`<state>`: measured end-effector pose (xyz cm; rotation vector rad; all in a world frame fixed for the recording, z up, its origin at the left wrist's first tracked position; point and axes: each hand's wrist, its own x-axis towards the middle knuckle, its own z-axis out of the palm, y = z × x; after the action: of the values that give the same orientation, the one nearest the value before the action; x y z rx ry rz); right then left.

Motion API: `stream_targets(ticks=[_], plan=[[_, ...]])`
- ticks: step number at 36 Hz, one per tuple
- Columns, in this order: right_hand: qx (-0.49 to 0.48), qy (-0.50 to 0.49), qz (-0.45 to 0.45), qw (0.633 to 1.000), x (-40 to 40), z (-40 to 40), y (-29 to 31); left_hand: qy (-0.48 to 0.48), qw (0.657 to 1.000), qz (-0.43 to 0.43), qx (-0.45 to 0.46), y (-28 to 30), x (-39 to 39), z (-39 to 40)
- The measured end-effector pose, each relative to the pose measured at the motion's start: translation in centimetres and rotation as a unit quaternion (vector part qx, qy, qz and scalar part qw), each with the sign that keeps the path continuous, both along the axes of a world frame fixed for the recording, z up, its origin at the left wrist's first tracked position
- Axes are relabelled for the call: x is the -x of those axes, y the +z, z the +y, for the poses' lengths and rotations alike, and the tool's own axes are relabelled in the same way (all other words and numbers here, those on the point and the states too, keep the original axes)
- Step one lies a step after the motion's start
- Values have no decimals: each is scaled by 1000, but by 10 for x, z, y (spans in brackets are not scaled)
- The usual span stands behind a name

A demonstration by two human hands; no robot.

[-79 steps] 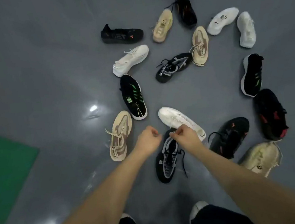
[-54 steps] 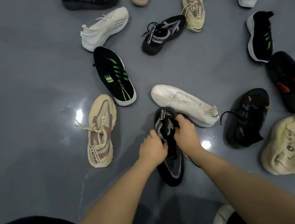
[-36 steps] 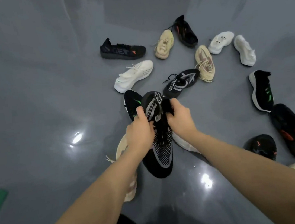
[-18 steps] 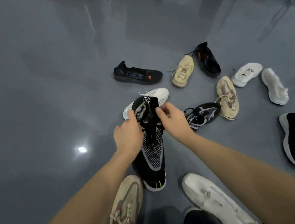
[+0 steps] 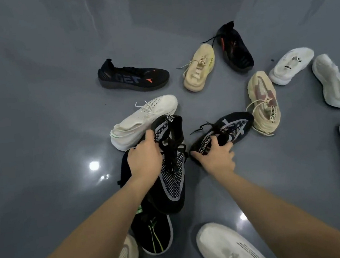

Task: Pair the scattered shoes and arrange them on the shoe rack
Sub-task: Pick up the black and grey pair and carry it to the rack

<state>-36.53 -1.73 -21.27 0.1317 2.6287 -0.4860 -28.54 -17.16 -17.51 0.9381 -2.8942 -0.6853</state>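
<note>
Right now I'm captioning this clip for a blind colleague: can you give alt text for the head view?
A person's left hand holds up a black-and-grey mesh sneaker while the right hand grips its matching sneaker lying on the grey floor. Around them lie scattered white, beige and black shoes.

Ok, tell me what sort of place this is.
Probably an indoor room or staging space: a glossy grey floor mirrors ceiling lights, and loose sneakers lie scattered on it, such as a black sneaker. No furniture shows.

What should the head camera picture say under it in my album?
Left hand holds one black mesh shoe while right hand grabs its match off the floor.
</note>
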Motion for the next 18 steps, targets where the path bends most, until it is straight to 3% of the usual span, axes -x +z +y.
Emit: stream_targets(ticks=[4,13,18], plan=[[-44,46,43,997,-4,1,-6,3,1000,-10,6,-3,0,1],[21,155,110,981,-38,14,-2,2,1000,-7,6,6,-18,8],[46,114,127,984,-39,20,4,8,1000,-8,6,9,-31,12]])
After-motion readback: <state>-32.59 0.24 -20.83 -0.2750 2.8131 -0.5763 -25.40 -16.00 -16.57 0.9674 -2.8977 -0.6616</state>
